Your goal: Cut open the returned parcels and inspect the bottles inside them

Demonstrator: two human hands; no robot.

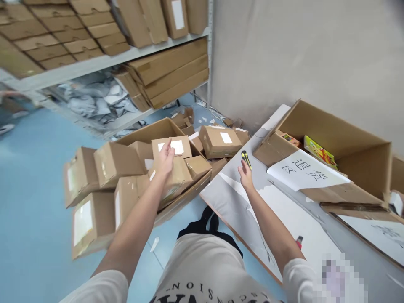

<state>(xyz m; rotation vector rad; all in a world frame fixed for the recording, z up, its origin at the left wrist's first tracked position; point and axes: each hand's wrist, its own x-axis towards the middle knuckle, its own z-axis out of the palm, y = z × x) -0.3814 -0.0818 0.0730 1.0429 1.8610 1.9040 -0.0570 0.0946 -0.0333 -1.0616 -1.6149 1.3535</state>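
My left hand (166, 158) is open, fingers stretched forward, over a small cardboard box (185, 146) with a white label. Whether it touches the box I cannot tell. More small boxes (121, 162) are piled around it, in and beside a large open carton (184, 195). On the right, my right hand (246, 176) is over the table (227, 195), thumb apart from the fingers. A black and yellow utility knife (246, 160) lies right at its fingertips; contact is unclear. A red knife (299, 242) is partly hidden behind my right forearm.
An open carton (362, 164) with a handwritten paper (307, 170) and colourful packets (320, 151) stands on the table. Behind the pile, a metal shelf (104, 63) holds flat cartons and grey bags. Cardboard scraps (184, 118) lie on the blue floor near the wall.
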